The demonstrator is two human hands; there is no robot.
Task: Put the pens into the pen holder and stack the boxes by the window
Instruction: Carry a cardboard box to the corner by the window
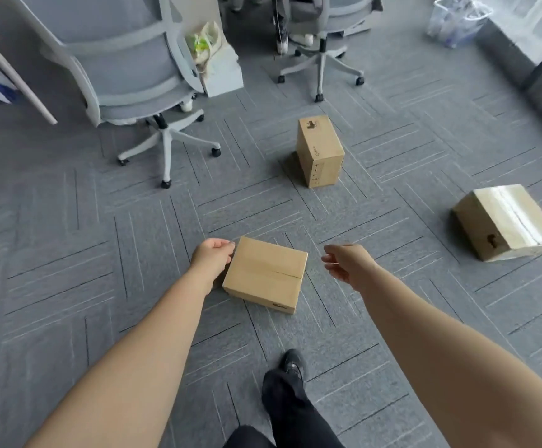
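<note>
A person leans over a flat cardboard box (265,273) on the grey carpet (101,253) of an office, arms reaching down to either side of it. The box lies dead ahead at 12 o'clock from the person's shoe (292,363). Its taped seam and long axis run roughly 9 to 3, tipped a little clockwise, so a short end faces each hand.

The left hand (213,255) is the nearer. Its curled fingers meet the box's far left corner, and the box sits at its 4 o'clock. Whether it already has a hold cannot be told from here. The right hand (344,263) hangs clear of the other end with its fingers loosely curved and parted, holding nothing, and the box is at its 9 o'clock. By the look of it, the lift depends on that hand crossing to the right end.

Two more boxes wait on the floor. An upright box (321,150) stands farther off at 12 o'clock, and a tape-covered box (505,221) sits tilted at about 2 o'clock. The window (538,14) runs along the far edge at about 1 o'clock, with none of the boxes stacked beside it yet. Swivel chairs (127,59) stand at 11 o'clock. No pens or pen holder are in sight.
</note>
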